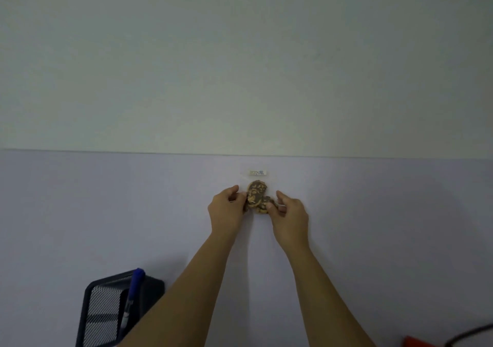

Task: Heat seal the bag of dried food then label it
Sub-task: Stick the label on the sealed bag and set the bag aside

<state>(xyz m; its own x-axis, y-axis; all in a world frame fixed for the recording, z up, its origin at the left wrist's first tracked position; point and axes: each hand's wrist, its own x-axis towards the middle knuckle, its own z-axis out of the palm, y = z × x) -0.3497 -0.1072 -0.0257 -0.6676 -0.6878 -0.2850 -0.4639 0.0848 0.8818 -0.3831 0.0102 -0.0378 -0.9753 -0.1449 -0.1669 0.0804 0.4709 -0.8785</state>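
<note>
Pinching the clear bag point(256, 186) from both sides, I hold it down on the pale table point(106, 200) far out in front of me, close to the wall point(240, 53). My left hand point(226, 208) has its thumb and fingers closed on the bag's left edge. My right hand point(289, 213) closes the same way on the lower right edge, fingertips touching the plastic beside the dried food point(258, 196). I grip the margins, I think, so the brown speckled pieces stay bunched in the middle and the film lies flat between my hands.

A small white label point(258, 172) already sits across the bag's far end, away from me, with print too small to read. It looks stuck above the contents, where the plastic is flat. Whether the seal beneath it is complete I cannot tell, since the film is nearly invisible against the table. Judging by the label, the task looks close to its end, and I may only be smoothing or setting the packet down.

Both forearms reach straight ahead, well apart from anything else. Near my left elbow stands a black mesh holder point(101, 317) with a blue pen point(133, 290) upright in it. At the bottom right corner a red object point(416, 342) with a dark cable point(469, 334) pokes into view, possibly the sealer, though too little shows to be sure.
</note>
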